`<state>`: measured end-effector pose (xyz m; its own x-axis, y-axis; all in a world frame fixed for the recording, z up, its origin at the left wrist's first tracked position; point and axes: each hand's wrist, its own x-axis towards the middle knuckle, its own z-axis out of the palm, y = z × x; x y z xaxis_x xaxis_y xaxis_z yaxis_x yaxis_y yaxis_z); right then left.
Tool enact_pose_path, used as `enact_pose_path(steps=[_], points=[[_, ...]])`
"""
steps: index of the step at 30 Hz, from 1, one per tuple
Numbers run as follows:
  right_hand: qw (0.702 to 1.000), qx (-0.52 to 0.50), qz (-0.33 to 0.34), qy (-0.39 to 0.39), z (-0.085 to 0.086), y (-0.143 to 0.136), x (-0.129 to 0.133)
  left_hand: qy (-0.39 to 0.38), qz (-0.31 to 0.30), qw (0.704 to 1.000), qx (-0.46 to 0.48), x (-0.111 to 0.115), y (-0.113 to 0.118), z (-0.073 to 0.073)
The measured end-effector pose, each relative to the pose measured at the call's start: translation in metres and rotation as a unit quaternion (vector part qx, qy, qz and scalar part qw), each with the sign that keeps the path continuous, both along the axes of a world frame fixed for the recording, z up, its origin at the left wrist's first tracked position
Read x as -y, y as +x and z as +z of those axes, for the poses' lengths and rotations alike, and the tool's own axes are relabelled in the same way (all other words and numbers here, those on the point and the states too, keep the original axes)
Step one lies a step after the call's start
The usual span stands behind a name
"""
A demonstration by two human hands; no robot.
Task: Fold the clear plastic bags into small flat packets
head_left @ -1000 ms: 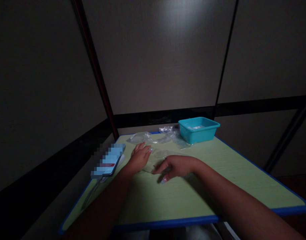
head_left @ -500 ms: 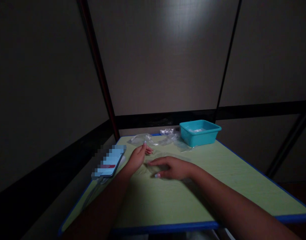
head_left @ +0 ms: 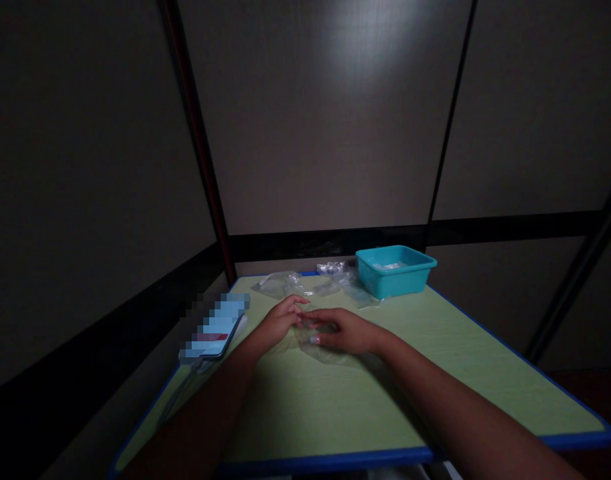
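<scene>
A clear plastic bag (head_left: 330, 355) lies flat on the pale green table, under and between my hands. My left hand (head_left: 279, 321) is at the bag's left side, its fingers stretched toward the right and loosely apart. My right hand (head_left: 349, 332) hovers low over the bag or touches it; I cannot tell which. Its fingers point left and its thumb stands apart from them. The fingertips of both hands meet or nearly meet above the bag. Part of the bag is hidden by the right hand.
Several crumpled clear plastic bags (head_left: 278, 285) lie along the table's far side. A turquoise basin (head_left: 395, 283) with clear plastic inside stands at the far right. A phone (head_left: 219, 333), partly blurred out, leans at the left edge with a cable. A wall rises behind the table.
My left hand's thumb has come down and its fingers now reach right. My right fingertips have come up to the left hand. The plastic bag shows more spread out beneath them.
</scene>
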<state>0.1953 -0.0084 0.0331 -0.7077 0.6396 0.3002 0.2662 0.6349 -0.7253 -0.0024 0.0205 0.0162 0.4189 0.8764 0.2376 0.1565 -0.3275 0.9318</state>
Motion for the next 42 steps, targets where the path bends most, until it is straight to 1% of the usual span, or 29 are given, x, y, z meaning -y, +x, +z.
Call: enact_pose_path(steps=[6, 14, 22, 29, 32, 35, 39, 42], points=[[0.999, -0.02, 0.013, -0.044, -0.001, -0.001, 0.001, -0.009, -0.015, 1.0, -0.005, 0.001, 0.002, -0.001], [0.991, -0.062, 0.036, -0.112, -0.005, -0.002, -0.001, 0.0, 0.0, 1.0, -0.01, 0.002, 0.003, 0.002], [0.989, -0.066, 0.053, -0.123, -0.005, -0.001, -0.001, 0.007, 0.002, 1.0, -0.007, -0.001, 0.003, -0.001], [0.986, -0.073, 0.035, -0.146, -0.002, -0.003, 0.002, 0.021, 0.004, 1.0, -0.004, -0.004, 0.001, -0.005], [0.986, -0.072, 0.033, -0.147, -0.002, -0.003, 0.001, 0.026, 0.003, 1.0, -0.007, -0.004, 0.001, -0.005], [0.989, -0.067, 0.023, -0.132, -0.002, -0.001, 0.0, 0.032, 0.005, 0.999, -0.009, -0.004, 0.001, -0.006], [0.995, -0.045, -0.023, -0.09, 0.0, 0.0, 0.0, 0.04, 0.0, 0.999, -0.019, -0.003, 0.001, -0.007], [0.995, -0.033, -0.056, -0.069, 0.001, 0.001, -0.001, 0.056, -0.011, 0.997, -0.045, -0.001, 0.0, -0.01]])
